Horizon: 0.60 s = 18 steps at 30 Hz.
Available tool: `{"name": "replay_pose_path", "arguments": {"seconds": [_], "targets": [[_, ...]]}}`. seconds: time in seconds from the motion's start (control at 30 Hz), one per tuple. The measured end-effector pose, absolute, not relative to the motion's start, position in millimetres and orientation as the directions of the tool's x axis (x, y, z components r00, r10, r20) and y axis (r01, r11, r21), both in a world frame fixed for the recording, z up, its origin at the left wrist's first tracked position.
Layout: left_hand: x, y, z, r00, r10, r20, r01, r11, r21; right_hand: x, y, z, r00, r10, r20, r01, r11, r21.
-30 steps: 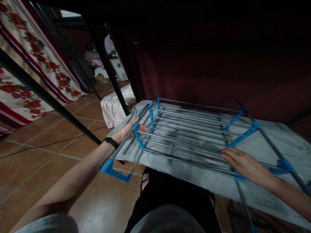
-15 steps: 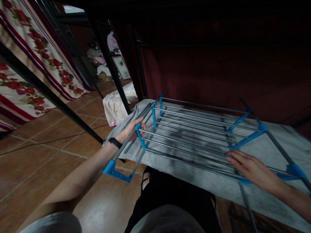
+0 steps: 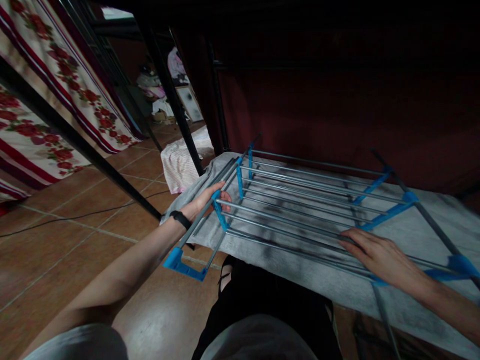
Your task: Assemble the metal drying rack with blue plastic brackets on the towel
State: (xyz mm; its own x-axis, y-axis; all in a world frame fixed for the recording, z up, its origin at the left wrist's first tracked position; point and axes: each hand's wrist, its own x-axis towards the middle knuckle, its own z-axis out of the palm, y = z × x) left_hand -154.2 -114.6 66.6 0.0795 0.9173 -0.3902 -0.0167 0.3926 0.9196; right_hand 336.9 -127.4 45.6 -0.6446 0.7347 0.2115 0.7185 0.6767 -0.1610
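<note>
A shoe rack of grey metal tubes and blue plastic joints lies across a bed-like surface in front of me. My left hand is closed round its left side tube, beside a blue joint. On the right, my right hand curls over the near long tubes, close to the right-hand blue joints; its fingertips are partly hidden behind the tubes. Loose tubes lie by the rack's left end.
Grey cloth covers the surface under the rack. Black metal posts frame it, with a dark red wall behind. Leftward are a flowered curtain, a tiled floor with a cable, and a striped cloth.
My right hand has slid slightly leftward along the tubes. My left hand keeps its hold on the side tube. The whole view has shifted a little.
</note>
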Motion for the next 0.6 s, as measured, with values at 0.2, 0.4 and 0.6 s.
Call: {"name": "replay_pose_path", "arguments": {"seconds": [0.2,0.4,0.6], "targets": [[-156,-113,63,0.089,0.925,-0.368,-0.097,0.376,0.921,321,-126,47,-0.687,0.692,0.219,0.688,0.717,-0.108],[-152,-115,66,0.065,0.926,-0.371,-0.120,0.376,0.919,313,-124,49,-0.697,0.676,0.238,0.685,0.726,-0.057],[-148,-117,69,0.082,0.931,-0.355,-0.119,0.363,0.924,304,-122,47,-0.706,0.669,0.233,0.679,0.733,-0.046]]}}
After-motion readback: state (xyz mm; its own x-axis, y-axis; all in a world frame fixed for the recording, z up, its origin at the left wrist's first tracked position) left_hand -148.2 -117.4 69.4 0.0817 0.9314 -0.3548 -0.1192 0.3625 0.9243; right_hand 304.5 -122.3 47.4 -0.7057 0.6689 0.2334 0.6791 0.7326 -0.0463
